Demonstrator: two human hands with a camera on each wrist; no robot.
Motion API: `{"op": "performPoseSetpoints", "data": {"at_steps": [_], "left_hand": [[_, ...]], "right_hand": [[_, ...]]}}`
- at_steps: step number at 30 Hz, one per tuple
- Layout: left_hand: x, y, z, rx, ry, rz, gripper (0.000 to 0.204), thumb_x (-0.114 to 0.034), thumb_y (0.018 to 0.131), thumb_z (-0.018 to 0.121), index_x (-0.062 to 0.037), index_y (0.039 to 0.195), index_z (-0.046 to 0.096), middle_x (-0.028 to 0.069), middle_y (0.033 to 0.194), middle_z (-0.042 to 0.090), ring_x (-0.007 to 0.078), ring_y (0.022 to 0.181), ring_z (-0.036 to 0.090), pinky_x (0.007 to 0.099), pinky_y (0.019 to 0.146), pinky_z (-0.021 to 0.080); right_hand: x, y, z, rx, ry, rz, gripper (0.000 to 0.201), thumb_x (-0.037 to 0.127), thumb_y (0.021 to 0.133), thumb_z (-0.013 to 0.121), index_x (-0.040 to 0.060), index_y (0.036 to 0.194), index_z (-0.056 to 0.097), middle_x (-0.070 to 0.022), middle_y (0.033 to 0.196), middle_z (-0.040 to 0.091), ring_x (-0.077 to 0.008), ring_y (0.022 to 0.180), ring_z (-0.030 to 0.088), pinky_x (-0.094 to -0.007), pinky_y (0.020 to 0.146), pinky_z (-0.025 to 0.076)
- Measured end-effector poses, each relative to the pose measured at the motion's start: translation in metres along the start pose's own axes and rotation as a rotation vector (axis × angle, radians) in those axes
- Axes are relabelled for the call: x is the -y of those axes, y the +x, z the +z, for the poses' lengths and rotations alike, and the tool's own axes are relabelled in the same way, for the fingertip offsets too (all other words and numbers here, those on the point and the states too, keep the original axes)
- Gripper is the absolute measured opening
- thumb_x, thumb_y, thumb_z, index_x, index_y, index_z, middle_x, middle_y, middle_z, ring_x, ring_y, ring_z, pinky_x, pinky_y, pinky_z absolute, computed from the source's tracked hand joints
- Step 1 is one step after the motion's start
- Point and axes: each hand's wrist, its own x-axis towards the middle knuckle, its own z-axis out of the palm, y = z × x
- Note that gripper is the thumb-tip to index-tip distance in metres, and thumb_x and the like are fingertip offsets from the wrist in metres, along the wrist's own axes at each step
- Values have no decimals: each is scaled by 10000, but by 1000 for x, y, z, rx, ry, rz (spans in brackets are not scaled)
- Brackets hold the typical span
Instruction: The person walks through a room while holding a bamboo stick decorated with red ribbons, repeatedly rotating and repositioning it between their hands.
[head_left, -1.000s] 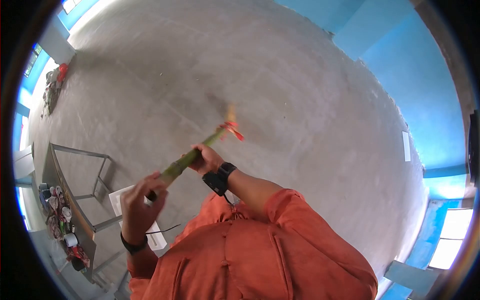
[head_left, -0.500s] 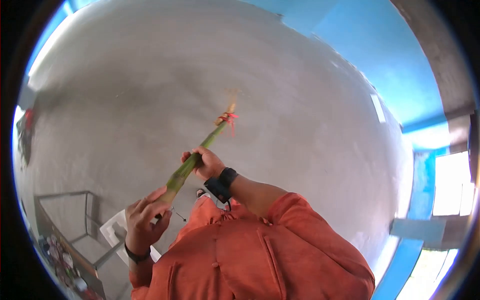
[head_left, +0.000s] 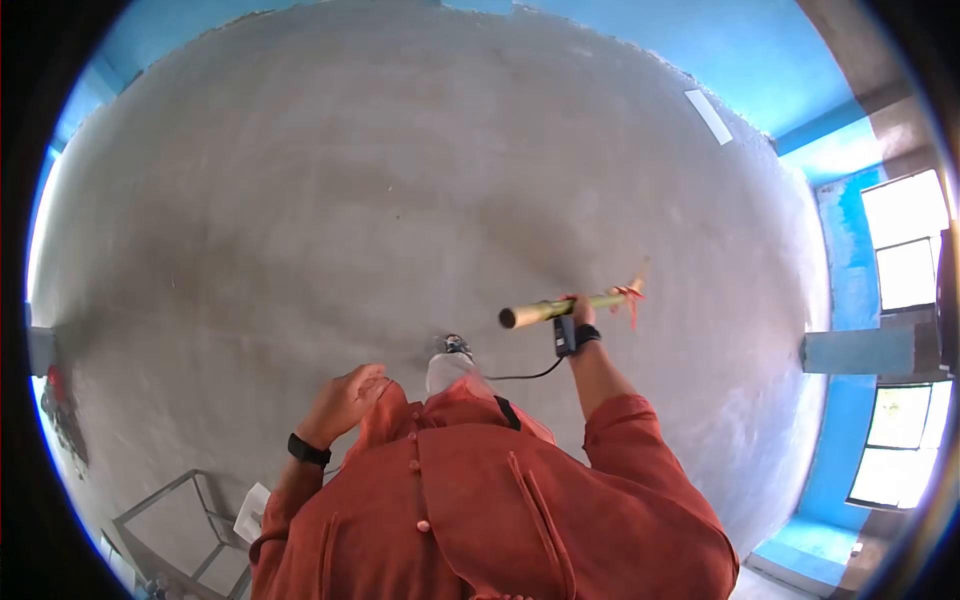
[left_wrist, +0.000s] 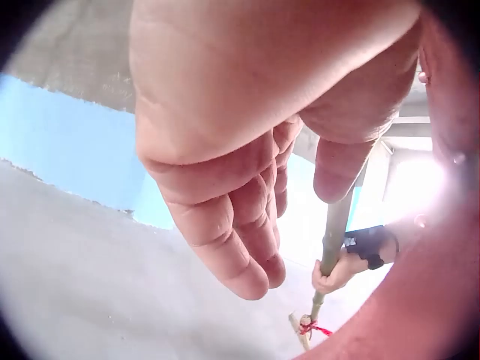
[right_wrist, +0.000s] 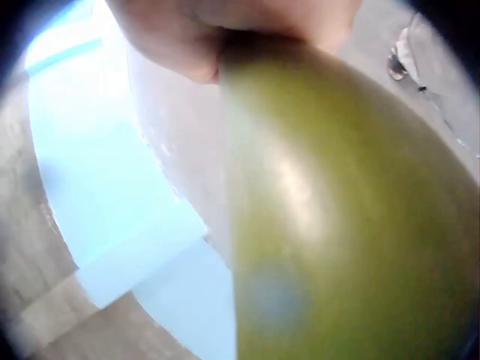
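Observation:
A green bamboo tube point(head_left: 540, 313) lies across my right hand point(head_left: 582, 310), whose fingers grip it near its middle. The tube's dark hollow end points left, towards the middle of the head view. At the far end a red ribbon point(head_left: 632, 295) is tied around it, beside a pale tip. In the right wrist view the smooth bamboo point(right_wrist: 345, 187) fills much of the picture below the curled fingers. My left hand point(head_left: 350, 397) is apart from the tube, in front of the orange shirt, with nothing in it; its fingers point(left_wrist: 217, 232) hang loosely bent in the left wrist view.
Grey concrete floor point(head_left: 300, 200) spreads ahead. A metal frame point(head_left: 190, 475) stands at the lower left beside a white plastic piece point(head_left: 252, 512). Blue walls and windows point(head_left: 905, 240) are on the right. A black cable point(head_left: 525, 376) runs from the right wrist to the body.
My left hand has let go of the tube's near end and drawn back to the body. My right hand has carried the tube to the right and turned it more level. The view has turned right.

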Motion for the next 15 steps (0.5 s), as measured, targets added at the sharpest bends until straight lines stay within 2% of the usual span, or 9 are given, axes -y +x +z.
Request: {"op": "performPoseSetpoints", "data": {"at_steps": [4,5,7,8,10,11,13,14,15], "left_hand": [[-8,7,-3,-6,-13,-112,299,-179,845,545,-9,1090,514,171,1005,616,266,912,617,313,747,495],[-6,7,-4,-18,-9,-126,299,-179,845,545,-9,1090,514,171,1005,616,266,912,617,313,747,495],[14,-7,-3,-112,-86,-225,290,-166,843,530,-5,1084,523,174,1001,619,266,914,617,314,748,489],[14,-10,-3,-100,-89,-238,290,-166,843,530,-5,1084,523,174,1001,619,266,914,617,314,748,489],[13,-14,-5,-135,-56,-295,291,-147,832,521,-3,1085,529,172,1000,621,261,921,615,326,760,483],[11,-16,-6,-131,-58,-300,291,-147,832,521,-3,1085,529,172,1000,621,261,921,615,326,760,483],[7,-22,-8,-154,-54,-385,301,-137,823,523,-5,1093,529,175,994,623,256,931,612,329,780,476],[9,-23,-6,-153,-57,-387,301,-137,823,523,-5,1093,529,175,994,623,256,931,612,329,780,476],[12,-23,-4,-176,-92,-394,302,-135,823,523,-4,1095,529,168,997,624,254,928,613,328,785,474]], "right_hand": [[47,61,-62,-110,-71,45,218,197,781,420,19,819,540,-106,762,600,-235,660,576,-334,649,493],[53,95,-87,-74,-29,66,218,205,791,418,22,817,533,-107,750,592,-244,697,586,-331,644,505],[78,109,-115,210,-90,370,221,217,804,409,23,796,515,-109,726,572,-249,645,585,-326,564,512],[80,108,-113,197,-92,381,221,217,804,409,23,796,515,-109,726,572,-249,645,585,-326,564,512],[70,109,-88,-15,-2,374,237,243,807,410,25,770,495,-92,645,537,-239,537,558,-327,454,488],[60,104,-72,36,-99,366,264,270,813,411,25,763,496,-79,593,519,-233,467,528,-326,435,473],[2,186,-100,277,-620,325,288,294,808,416,26,757,508,-90,598,529,-227,476,523,-322,478,459],[-6,144,-53,132,-506,361,304,306,804,416,21,753,511,-90,594,528,-228,470,515,-326,477,451],[-29,175,-67,383,-426,480,286,291,809,425,25,762,518,-91,612,536,-230,483,518,-324,482,455]]}}
